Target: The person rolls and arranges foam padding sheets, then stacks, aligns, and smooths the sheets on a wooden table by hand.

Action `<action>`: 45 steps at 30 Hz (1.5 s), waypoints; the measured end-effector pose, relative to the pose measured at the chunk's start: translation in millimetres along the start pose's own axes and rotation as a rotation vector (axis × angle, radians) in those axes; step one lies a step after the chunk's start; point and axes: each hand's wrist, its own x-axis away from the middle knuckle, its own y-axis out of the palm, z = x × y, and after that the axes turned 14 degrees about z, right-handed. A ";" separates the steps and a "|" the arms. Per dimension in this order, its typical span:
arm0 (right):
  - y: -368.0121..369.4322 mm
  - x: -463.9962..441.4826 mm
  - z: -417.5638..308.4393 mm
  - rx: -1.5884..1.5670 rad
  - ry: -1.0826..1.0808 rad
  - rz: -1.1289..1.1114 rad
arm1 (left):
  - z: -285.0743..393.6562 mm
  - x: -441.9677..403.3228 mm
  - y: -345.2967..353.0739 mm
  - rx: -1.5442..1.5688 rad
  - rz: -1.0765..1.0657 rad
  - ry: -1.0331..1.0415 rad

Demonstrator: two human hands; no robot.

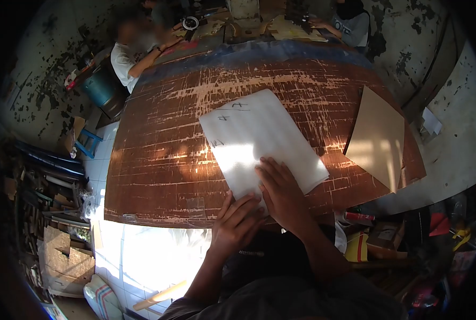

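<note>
A white sheet [280,128] with dark handwritten marks near its far left corner lies aslant on the worn brown tabletop [158,154]. Sunlight makes a bright patch across its left part. My right hand [280,194] rests palm down on the near part of the sheet, its fingers stretched forward. Beside it, my left hand [238,221] is at the sheet's near corner by the table edge. Its fingers are slightly bent and a little apart on the sheet, and the thumb is not clearly visible. The hands hide the near corner.
A tan board [377,138] lies at the table's right side. Across the table, a person in a white shirt [123,66] and another in a grey top [351,29] are at work. A blue stool [88,143] and stacked scraps [64,256] stand left; a cardboard box [386,234] is lower right.
</note>
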 end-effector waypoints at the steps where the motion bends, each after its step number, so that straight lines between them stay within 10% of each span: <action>1: -1.1 -0.7 -0.7 -0.009 0.005 -0.006 | -0.2 -0.5 -0.2 0.010 -0.005 0.000; 45: 2.2 3.5 -0.9 -0.131 0.103 0.125 | 2.5 1.6 -0.9 -0.001 0.060 -0.014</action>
